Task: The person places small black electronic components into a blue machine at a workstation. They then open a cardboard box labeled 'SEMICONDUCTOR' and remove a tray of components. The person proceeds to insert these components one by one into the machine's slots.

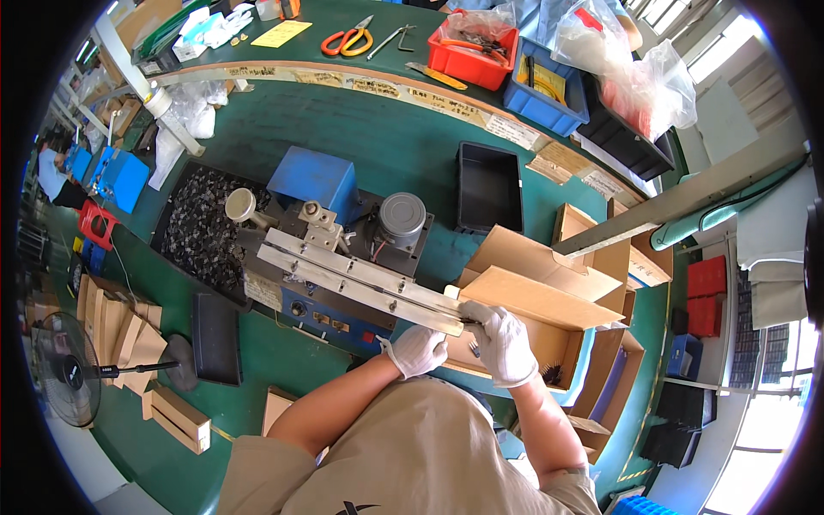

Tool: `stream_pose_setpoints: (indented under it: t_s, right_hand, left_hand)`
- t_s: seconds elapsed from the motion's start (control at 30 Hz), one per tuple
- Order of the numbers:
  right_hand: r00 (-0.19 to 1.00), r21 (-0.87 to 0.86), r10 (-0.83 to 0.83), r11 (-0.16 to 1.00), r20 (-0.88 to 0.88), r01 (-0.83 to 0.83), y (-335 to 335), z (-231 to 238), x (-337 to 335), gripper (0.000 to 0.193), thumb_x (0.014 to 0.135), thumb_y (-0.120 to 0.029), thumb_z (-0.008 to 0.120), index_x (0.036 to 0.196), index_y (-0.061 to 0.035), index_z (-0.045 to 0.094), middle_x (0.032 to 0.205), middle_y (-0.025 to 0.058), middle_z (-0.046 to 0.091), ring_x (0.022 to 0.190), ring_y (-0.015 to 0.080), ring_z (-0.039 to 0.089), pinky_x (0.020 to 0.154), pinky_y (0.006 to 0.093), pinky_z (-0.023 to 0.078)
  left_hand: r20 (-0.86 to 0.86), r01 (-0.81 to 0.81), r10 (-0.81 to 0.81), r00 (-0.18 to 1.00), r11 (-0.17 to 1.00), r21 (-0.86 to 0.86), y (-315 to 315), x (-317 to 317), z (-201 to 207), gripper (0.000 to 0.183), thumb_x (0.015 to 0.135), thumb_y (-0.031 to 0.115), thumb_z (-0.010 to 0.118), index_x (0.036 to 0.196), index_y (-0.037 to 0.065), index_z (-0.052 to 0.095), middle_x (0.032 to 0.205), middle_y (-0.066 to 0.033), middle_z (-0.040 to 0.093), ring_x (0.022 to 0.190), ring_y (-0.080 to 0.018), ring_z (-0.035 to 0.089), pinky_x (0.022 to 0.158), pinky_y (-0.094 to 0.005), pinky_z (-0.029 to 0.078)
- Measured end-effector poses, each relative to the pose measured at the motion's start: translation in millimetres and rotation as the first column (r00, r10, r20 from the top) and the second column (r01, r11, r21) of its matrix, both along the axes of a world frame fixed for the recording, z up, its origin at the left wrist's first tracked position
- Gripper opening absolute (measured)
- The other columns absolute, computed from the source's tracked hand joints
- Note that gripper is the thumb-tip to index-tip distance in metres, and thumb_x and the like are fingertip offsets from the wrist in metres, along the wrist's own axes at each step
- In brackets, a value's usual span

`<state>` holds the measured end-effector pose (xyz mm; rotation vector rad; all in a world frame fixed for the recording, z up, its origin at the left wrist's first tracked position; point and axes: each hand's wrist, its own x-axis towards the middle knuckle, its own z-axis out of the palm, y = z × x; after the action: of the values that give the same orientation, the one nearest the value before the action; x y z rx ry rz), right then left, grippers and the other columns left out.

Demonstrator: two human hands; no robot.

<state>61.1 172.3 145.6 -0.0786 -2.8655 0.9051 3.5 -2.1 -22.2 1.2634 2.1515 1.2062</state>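
White gloves cover both hands. My right hand [506, 348] is at the right end of a long metal rail [360, 279], its fingers pinched together; a small dark bit shows at the fingertips, too small to name. Just below that rail end, my left hand [418, 350] is closed, and whatever it may hold is hidden. The rail belongs to a bench machine with a blue housing [314, 182], a grey round motor [402, 216] and a blue control box [343, 322]. Left of it, a dark tray holds a heap of small black parts [202, 227].
Under my right hand stands an open cardboard box [562, 343] with a few dark pieces inside. A black bin [489, 187] sits behind the machine. Scissors [348, 39], a red bin [472, 56] and a blue bin [549, 90] line the shelf. At left is a fan [73, 371].
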Motion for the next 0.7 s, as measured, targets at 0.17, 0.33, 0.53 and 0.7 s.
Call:
stream_pose_setpoints:
  t_s: [0.17, 0.33, 0.53, 0.7]
  right_hand:
    - [0.967, -0.066, -0.253, 0.966, -0.035, 0.251, 21.8, -24.7, 14.5, 0.032, 0.085, -0.013, 0.075, 0.114, -0.0079, 0.065, 0.096, 0.0139, 0.070, 0.085, 0.0313, 0.069, 0.077, 0.0404, 0.054]
    - [0.737, 0.224, -0.270, 0.961, 0.620, 0.164, 23.9, -66.9, 31.8, 0.037, 0.084, -0.030, 0.074, 0.111, -0.0053, 0.067, 0.103, 0.0174, 0.071, 0.096, 0.0357, 0.069, 0.085, 0.0433, 0.054]
    - [0.812, 0.136, -0.239, 0.971, 0.533, 0.196, 21.4, -111.9, 49.5, 0.028, 0.084, -0.023, 0.073, 0.104, -0.0048, 0.069, 0.100, 0.0205, 0.070, 0.094, 0.0367, 0.068, 0.084, 0.0447, 0.054]
    - [0.922, -0.210, -0.256, 0.923, 0.292, 0.323, 25.5, -69.0, 44.7, 0.013, 0.086, -0.011, 0.070, 0.096, -0.0028, 0.068, 0.099, 0.0187, 0.069, 0.087, 0.0358, 0.068, 0.081, 0.0396, 0.055]
  left_hand:
    - [-0.031, -0.031, 0.033, 0.999, 0.996, 0.081, 5.0, -2.6, 6.0, 0.027, 0.083, 0.015, 0.060, 0.106, 0.000, 0.063, 0.094, -0.0246, 0.064, 0.086, -0.0428, 0.062, 0.079, -0.0515, 0.049]
    - [-0.046, -0.022, 0.028, 0.999, 0.990, 0.141, 6.2, -5.1, 14.6, 0.029, 0.082, 0.015, 0.059, 0.106, 0.000, 0.064, 0.094, -0.0254, 0.065, 0.085, -0.0436, 0.063, 0.077, -0.0514, 0.050]
    - [0.007, -0.022, 0.021, 1.000, 0.997, 0.080, 4.1, -3.6, 16.0, 0.025, 0.083, 0.015, 0.059, 0.100, -0.001, 0.064, 0.095, -0.0266, 0.065, 0.086, -0.0434, 0.063, 0.076, -0.0512, 0.051]
    - [0.016, -0.012, 0.012, 1.000, 1.000, 0.015, 5.8, -3.5, 8.0, 0.023, 0.083, 0.016, 0.059, 0.097, -0.001, 0.064, 0.095, -0.0272, 0.065, 0.086, -0.0431, 0.063, 0.077, -0.0511, 0.051]
